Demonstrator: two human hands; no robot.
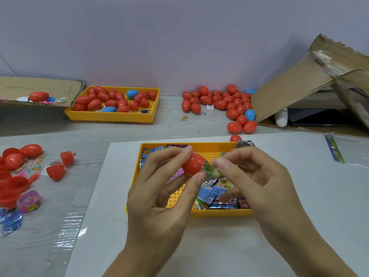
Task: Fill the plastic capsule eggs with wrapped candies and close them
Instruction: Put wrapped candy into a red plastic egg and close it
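Tabletop, above candy tray (191,213): left hand (159,196) pinches red egg half (192,163); right hand (257,176) pinches green candy (210,170) at its mouth; many eggs remain.

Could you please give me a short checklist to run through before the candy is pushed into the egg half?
1. Left hand grips the red plastic egg half: ok.
2. Right hand pinches the green wrapped candy: ok.
3. Candy is at the half's open rim: ok.
4. Candy fully inside: not ok, it sticks out.
5. Matching half ready nearby: cannot tell.
6. Yellow plastic tray of candies lies beneath the hands: ok.
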